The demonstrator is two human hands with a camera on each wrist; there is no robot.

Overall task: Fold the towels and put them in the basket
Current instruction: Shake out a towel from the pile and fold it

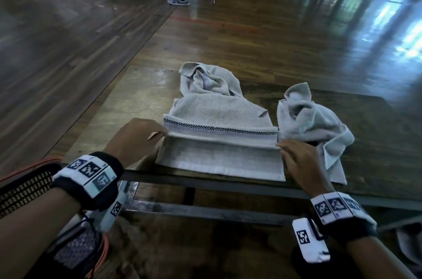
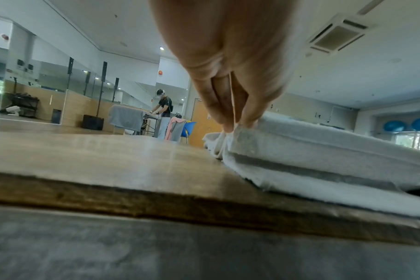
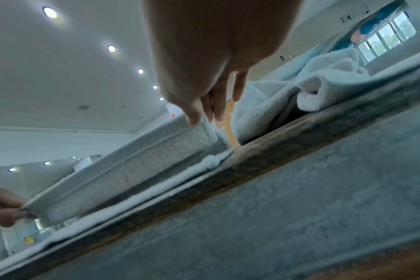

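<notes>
While pinching towel (image 1: 219, 148) corners, both hands (image 1: 137, 139) curled

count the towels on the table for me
3: the towel being folded at the near edge between both hands, a crumpled towel right of it, and a rumpled towel behind. More may lie hidden underneath.

We stand in a large hall with a glossy dark wooden plank floor (image 1: 251, 34) that mirrors pale daylight. Before us is the worn wooden desk (image 1: 141, 98) on a dark metal frame. Far off we see a blue plastic chair (image 2: 188, 129) beside another table draped with grey cloth (image 2: 126, 117), where a person in black (image 2: 164, 105) bends. The white ceiling (image 3: 60, 75) carries round recessed lights (image 3: 111, 48) and a square air vent (image 2: 337, 36). Wood-panelled lower walls (image 2: 77, 106) run below mirrors, and a gridded window (image 3: 386, 39) glows.
</notes>
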